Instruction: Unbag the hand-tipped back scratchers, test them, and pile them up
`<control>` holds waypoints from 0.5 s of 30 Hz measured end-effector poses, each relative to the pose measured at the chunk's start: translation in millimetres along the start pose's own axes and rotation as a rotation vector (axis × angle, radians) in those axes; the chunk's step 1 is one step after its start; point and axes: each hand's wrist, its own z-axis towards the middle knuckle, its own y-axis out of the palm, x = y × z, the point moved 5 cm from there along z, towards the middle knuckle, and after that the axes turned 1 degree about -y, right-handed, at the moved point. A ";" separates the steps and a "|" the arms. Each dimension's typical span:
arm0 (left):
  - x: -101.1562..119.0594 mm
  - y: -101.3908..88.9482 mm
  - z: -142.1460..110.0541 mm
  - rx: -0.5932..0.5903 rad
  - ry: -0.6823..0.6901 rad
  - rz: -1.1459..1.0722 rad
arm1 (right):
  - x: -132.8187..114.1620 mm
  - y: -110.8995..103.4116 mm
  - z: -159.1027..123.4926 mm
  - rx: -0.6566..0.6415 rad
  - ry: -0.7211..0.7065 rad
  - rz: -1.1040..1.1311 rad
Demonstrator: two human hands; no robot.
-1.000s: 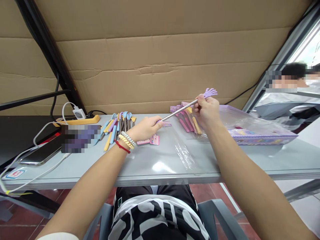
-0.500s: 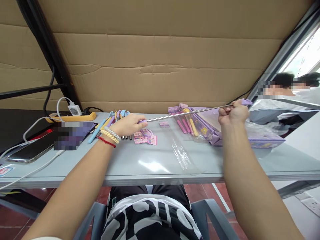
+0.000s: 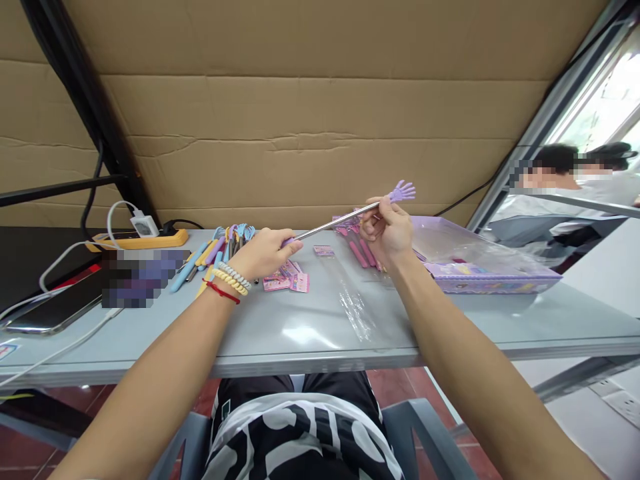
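Observation:
A telescopic back scratcher (image 3: 340, 219) with a silver rod and a purple hand-shaped head is stretched between my hands above the table. My left hand (image 3: 267, 252) is closed round its purple handle. Just below the head, my right hand (image 3: 389, 230) pinches the rod. Pink printed cards (image 3: 287, 279) lie beside my left hand, and one small card (image 3: 324, 251) lies further right. Blue, yellow and purple back scratchers (image 3: 213, 250) are bunched behind my left hand. Pink back scratchers (image 3: 365, 252) lie left of my right hand, partly covered by it.
A purple display box (image 3: 493, 280) with clear plastic stands at the right. Clear plastic sleeves (image 3: 355, 310) lie mid-table. Leftward are a phone (image 3: 53, 303), white cables and a yellow power strip (image 3: 173, 239). A cardboard wall (image 3: 300, 107) closes the back; people sit beyond at right.
My right hand has moved left towards my left hand, and the visible rod of the back scratcher has become shorter. My left hand keeps its hold on the handle.

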 end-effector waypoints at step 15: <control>28.9 21.2 2.8 -0.006 0.052 -0.030 | 22.8 30.8 -17.4 -0.134 0.103 -0.172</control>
